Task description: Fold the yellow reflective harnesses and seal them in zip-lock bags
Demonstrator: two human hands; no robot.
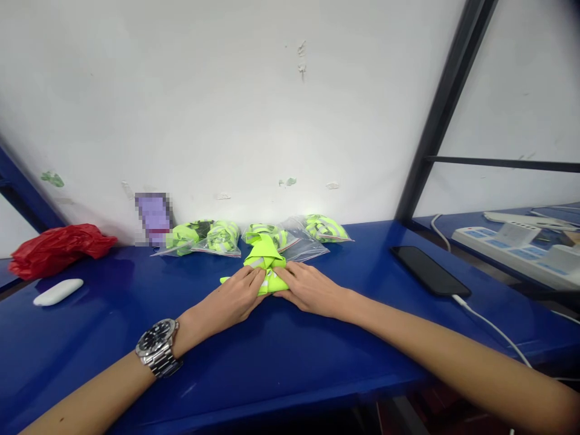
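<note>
A neon-yellow reflective vest (267, 261), partly rolled into a bundle with pale strips, lies on the blue table (281, 350) in front of me. Its left side is gripped by my left hand (242, 292), with thumb and fingers closed around the fabric. From the other side my right hand (312, 289) pinches the same bundle. A loose flap of the vest stretches away from me toward the bags. Some fingertips are hidden under the cloth. Just behind it, a clear zip bag (303, 238) lies against similar neon bundles.
Bagged neon bundles (222, 235) and another bag (327, 228) line the wall. At left are a red plastic bag (61, 248), a white oval object (58, 292) and a blurred purple panel (154, 217). A cabled phone (429, 269) and a power strip (521, 254) are at right.
</note>
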